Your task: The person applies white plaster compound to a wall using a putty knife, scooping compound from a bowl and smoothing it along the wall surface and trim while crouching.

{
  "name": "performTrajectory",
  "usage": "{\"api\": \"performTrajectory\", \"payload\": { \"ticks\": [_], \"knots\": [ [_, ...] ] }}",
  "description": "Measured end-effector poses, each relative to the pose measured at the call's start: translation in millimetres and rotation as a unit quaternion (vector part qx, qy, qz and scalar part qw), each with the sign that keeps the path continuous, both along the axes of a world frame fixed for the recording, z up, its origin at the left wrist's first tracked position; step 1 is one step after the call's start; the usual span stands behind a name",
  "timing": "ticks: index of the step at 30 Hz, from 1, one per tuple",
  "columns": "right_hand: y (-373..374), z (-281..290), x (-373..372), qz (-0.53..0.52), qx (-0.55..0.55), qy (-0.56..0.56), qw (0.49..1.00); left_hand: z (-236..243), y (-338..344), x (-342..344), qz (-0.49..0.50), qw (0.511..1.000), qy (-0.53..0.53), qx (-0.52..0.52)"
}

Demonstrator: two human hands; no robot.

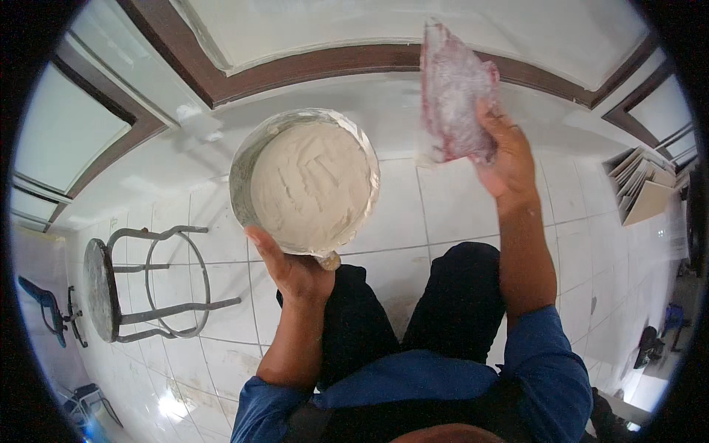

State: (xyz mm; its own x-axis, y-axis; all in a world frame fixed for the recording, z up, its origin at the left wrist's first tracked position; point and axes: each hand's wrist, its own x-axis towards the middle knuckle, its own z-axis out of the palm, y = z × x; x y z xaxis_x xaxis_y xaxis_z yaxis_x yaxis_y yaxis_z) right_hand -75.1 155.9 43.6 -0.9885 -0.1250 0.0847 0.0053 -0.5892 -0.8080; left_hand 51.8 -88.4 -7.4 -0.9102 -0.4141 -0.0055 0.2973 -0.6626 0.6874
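Observation:
My left hand (301, 275) supports a round metal bowl (374, 166) from below, with the thumb up against its near side. Inside the bowl lies a thick cream-coloured paste (314, 184) with a ridged, uneven top. A small brownish piece (329, 261) shows under the rim beside my fingers; what it belongs to is unclear. Farther right and raised, my right hand (509, 159) grips a crumpled clear plastic bag (458, 92) with red edges. The bag is blurred, and what it may contain cannot be made out. It is apart from the bowl, close to the wall.
Ahead stands a white wall with a brown-framed panel (332, 63). On the left a metal stool (111, 288) lies on its side on the tiled floor (473, 207). Flat boards (642, 184) lean at the right wall. My knees (465, 273) are bent below the bowl.

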Motion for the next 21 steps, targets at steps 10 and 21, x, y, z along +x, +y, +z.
{"api": "performTrajectory", "payload": {
  "ticks": [10, 21],
  "knots": [
    [-13.4, -32.2, 15.2, -0.152, 0.262, 0.129, 0.944, 12.5, -4.5, 1.4, -0.045, 0.997, -0.032, 0.062],
    [-11.3, -37.1, 20.8, 0.113, 0.426, 0.55, 0.71, 2.6, -13.0, -0.7, -0.081, 0.994, -0.016, 0.065]
  ]
}}
